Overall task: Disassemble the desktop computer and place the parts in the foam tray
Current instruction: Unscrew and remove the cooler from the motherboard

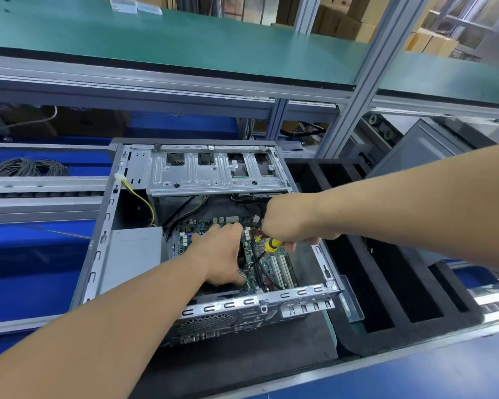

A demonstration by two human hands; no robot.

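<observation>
1. A person's two bare forearms reach from the bottom and right edges of the view into an open desktop computer case [104,240] that lies on its side on a work line, its open face turned up.
2. The left hand [222,251] rests palm down inside the case on the motherboard [274,266], fingers spread and reaching towards the board's far edge. The hand hides the part beneath it, and whether the fingers hold anything cannot be told.
3. The right hand [288,223] is curled into a fist round the yellow handle of a screwdriver [271,245]. Only the end of the handle shows below the fist. The shaft and tip are hard to make out among dark cables, so where the tip lands is unclear.
4. The visible part of the handle slants down and to the left, towards the middle of the motherboard.
5. The case's long axis runs from the near edge of the view to the far edge. Its perforated back panel [211,323] with ports faces the person, and the metal drive cage [213,171] sits at the far end.
6. A grey power supply [133,254] fills the left side of the case, and a yellow-and-black wire with a white plug [120,178] hangs over the left wall.
7. The black foam tray [401,321] lies just beside the case on its right. The right forearm crosses over the tray's deep slots and hides part of them, and what lies in them cannot be seen.
</observation>
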